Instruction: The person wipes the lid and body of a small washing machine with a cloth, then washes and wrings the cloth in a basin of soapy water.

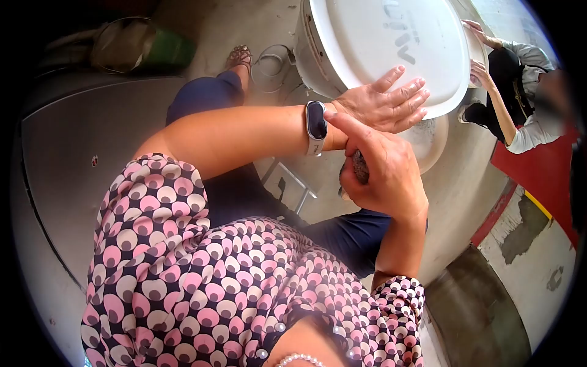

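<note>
While the left hand (382,101) lies flat, fingers spread, on the tilted white lid (391,43), the right hand (382,171) pinches a dark scrubbing pad (360,166) just below that lid; pad axis cannot be told.

White plastic lid (367,43), tilted, grey scrubber (359,166) below

The only lettering stands on the white lid (379,49): large grey stencilled characters near its far edge, seen upside down and partly cut off by the frame. They cannot be read with any certainty. The dark face of the wristwatch (316,120) shows nothing legible.
</note>
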Motion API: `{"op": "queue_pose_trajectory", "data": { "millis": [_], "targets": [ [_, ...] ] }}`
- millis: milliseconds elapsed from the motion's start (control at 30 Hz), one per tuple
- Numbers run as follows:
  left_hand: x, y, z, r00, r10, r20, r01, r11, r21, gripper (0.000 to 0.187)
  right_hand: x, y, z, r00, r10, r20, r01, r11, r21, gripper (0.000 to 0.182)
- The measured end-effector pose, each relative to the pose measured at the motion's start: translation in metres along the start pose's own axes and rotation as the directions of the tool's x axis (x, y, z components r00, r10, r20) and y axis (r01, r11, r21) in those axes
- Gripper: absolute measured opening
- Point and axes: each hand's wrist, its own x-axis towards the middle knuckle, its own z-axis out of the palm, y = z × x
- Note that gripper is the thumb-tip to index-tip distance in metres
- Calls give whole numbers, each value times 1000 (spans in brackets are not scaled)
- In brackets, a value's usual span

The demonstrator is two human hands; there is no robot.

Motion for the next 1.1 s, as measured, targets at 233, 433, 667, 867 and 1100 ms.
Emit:
{"op": "queue_pose_trajectory", "data": {
  "millis": [233,433,667,867,1100],
  "targets": [
    [1,2,5,997,47,-54,-44,998,53,52,1,2,1,1000,-13,-1,13,999,47,61],
    [-1,3,1,1000,26,8,-26,999,-33,61,-9,9,6,984,130,-118,-90,951,297,63],
    [1,-2,2,999,31,19,-31,1000,-5,61,-7,18,10,988,55,-147,-14,963,271,67],
    [2,-2,5,1000,8,-18,-8,1000,0,59,-6,19,8,985,61,-162,-13,960,280,72],
    [5,-7,3,1000,4,5,-4,999,54,57,-3,19,3,993,81,-86,-55,960,274,73]
  ]
}}
